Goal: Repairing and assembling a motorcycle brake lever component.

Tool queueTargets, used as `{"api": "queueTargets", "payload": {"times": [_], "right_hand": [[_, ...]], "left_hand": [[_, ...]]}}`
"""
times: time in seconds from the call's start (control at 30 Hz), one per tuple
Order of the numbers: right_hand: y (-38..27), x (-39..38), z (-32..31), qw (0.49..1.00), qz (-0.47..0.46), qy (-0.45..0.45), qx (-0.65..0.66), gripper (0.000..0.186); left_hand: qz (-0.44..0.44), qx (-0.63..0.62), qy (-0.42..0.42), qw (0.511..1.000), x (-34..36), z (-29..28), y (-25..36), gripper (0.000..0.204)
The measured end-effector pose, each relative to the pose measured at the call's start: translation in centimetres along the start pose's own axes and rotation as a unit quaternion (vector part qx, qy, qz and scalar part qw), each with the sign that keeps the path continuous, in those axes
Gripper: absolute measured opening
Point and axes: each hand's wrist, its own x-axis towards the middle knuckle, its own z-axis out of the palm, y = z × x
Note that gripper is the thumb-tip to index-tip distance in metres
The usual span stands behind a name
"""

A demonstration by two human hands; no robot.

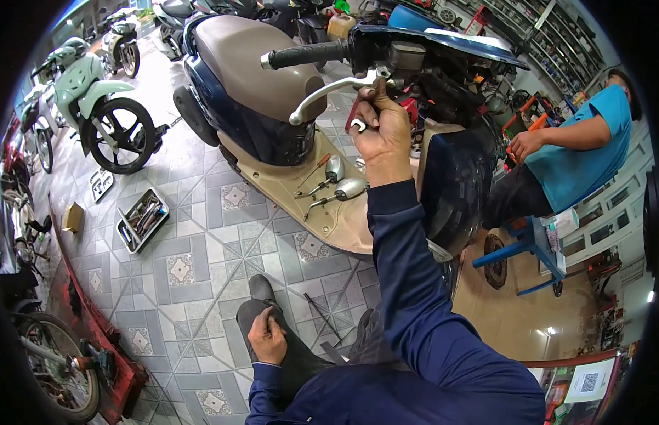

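My right hand (383,134) is raised to the scooter's handlebar, its fingers closed around an open-end wrench (358,125). One jaw of the wrench pokes out beside the palm. My fingertips touch the pivot of the silver brake lever (329,92), just below the square fluid reservoir (407,55); the contact point itself is partly hidden by the fingers. A black rubber grip (308,54) runs above the lever. My left hand (267,336) rests on my thigh with its fingers curled in, and nothing shows in it.
On the scooter's beige footboard (273,185) lie two silver mirrors (350,188) and an orange-handled screwdriver (324,161). A tool tray (132,246) sits on the tiles at left. At right, a person in a blue shirt (581,159) is near a blue stool (527,249). Motorbikes stand behind.
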Motion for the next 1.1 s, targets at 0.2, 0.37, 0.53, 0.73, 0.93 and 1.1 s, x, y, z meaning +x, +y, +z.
{"api": "queueTargets", "payload": {"times": [0.2,0.37,0.53,0.73,0.93,1.1], "right_hand": [[0.1,0.1,-0.4,1.000,-0.002,0.001,-0.013,0.017],[0.3,-0.3,0.4,1.000,0.007,0.004,0.029,0.015],[0.5,-0.7,1.1,0.998,0.004,0.025,0.051,0.013],[0.7,-0.6,0.9,0.997,0.004,0.023,0.068,0.012],[0.4,-0.9,1.0,0.999,-0.003,0.023,0.042,0.014],[0.0,-0.6,0.6,0.999,0.011,0.007,0.040,0.015]], "left_hand": [[-0.019,-0.014,-0.002,1.000,0.0,0.1,-0.1,0.019],[-0.017,-0.019,0.008,1.000,-0.2,0.1,-0.6,0.016],[-0.008,0.000,0.002,1.000,-0.1,0.1,-0.3,0.016],[-0.001,0.004,-0.007,1.000,-0.1,0.7,-0.1,0.017],[-0.003,0.000,-0.005,1.000,0.1,1.0,0.1,0.018],[-0.018,-0.002,-0.006,1.000,0.2,0.7,0.1,0.017]]}}
